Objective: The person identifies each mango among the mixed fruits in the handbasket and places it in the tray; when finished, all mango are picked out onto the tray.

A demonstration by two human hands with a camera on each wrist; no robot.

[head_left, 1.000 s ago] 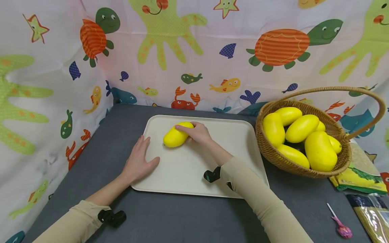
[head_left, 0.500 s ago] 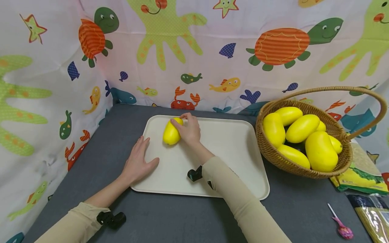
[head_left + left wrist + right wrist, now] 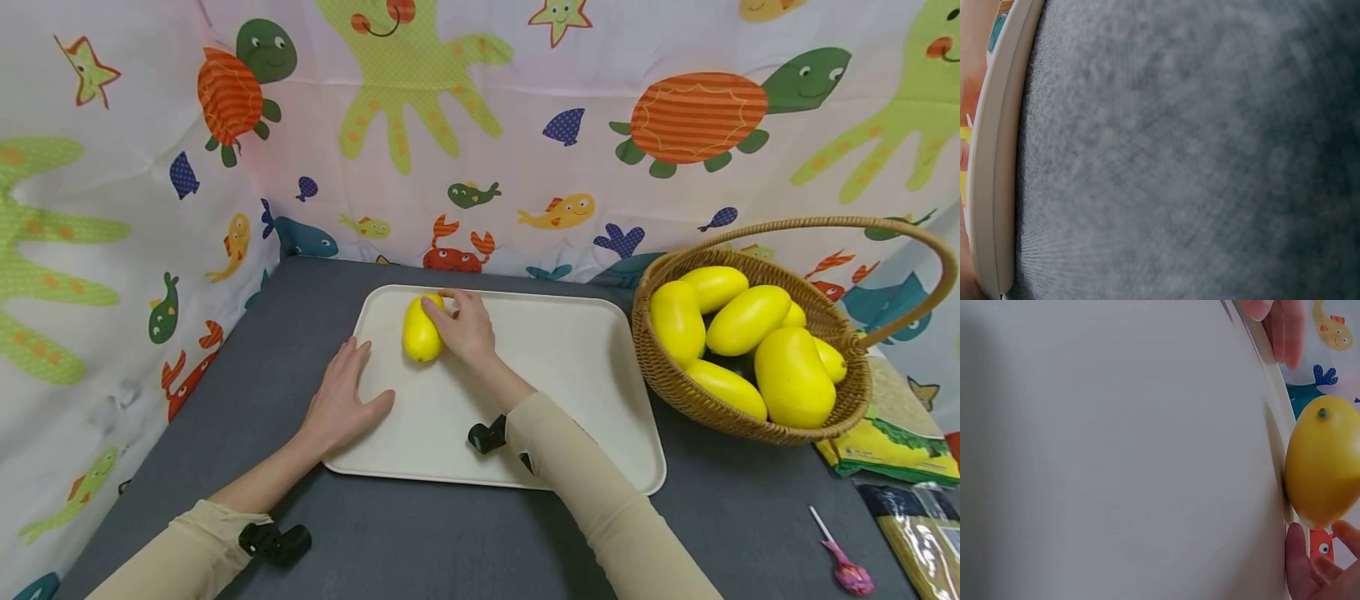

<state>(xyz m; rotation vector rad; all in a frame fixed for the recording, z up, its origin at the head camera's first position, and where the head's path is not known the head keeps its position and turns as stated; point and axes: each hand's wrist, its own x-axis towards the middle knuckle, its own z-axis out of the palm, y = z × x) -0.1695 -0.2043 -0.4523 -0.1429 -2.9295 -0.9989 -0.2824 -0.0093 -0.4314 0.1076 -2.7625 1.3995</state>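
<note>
A yellow mango [image 3: 422,333] lies on the left part of a cream tray [image 3: 562,367], its long side pointing toward the back wall. My right hand [image 3: 468,327] holds its far right end between thumb and fingers. In the right wrist view the mango [image 3: 1322,465] shows a small green stem, with the right fingertips [image 3: 1296,540] at its opposite end. My left hand [image 3: 343,402] rests at the tray's left rim, fingers straight and thumb spread. The left wrist view is mostly grey table, with the tray's side [image 3: 999,144] along the left.
A wicker basket [image 3: 675,392] with a tall handle, filled with several yellow fruits, stands right of the tray. Beyond it lie a yellow-green packet [image 3: 892,442], a clear bag [image 3: 918,533] and a pink lollipop [image 3: 852,575]. A patterned sea-animal curtain [image 3: 487,125] backs the table.
My right hand has moved left and turned the mango from a slant to pointing away from me, then shifted slightly nearer. The left hand has stayed at the tray's rim.
</note>
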